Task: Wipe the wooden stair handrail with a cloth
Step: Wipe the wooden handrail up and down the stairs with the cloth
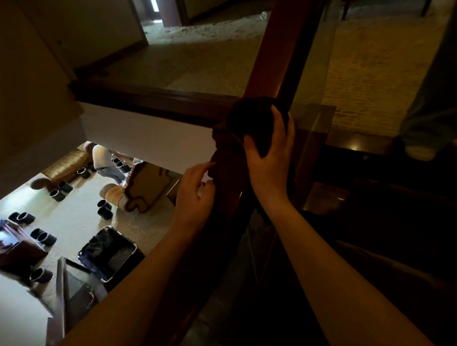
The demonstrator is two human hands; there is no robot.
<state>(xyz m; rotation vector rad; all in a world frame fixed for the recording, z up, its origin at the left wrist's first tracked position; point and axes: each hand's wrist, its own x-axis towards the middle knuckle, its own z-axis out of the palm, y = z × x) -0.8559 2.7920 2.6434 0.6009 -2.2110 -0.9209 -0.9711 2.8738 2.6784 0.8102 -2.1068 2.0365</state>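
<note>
A dark reddish wooden handrail [277,49] runs from the top centre down toward me. A dark brown cloth [249,123] is bunched over the rail at mid frame. My right hand [271,155] grips the cloth from the right, fingers curled round it and the rail. My left hand [197,194] is at the rail's left side just below the cloth, its fingertips touching a hanging fold of cloth. The rail's lower part lies in deep shadow between my forearms.
A glass balustrade panel [315,97] stands right of the rail. Beyond it lie a carpeted landing [374,72] and dark wooden steps [378,193]. Far below on the left is a lit floor [68,219] with several dark cups, a tray and a person.
</note>
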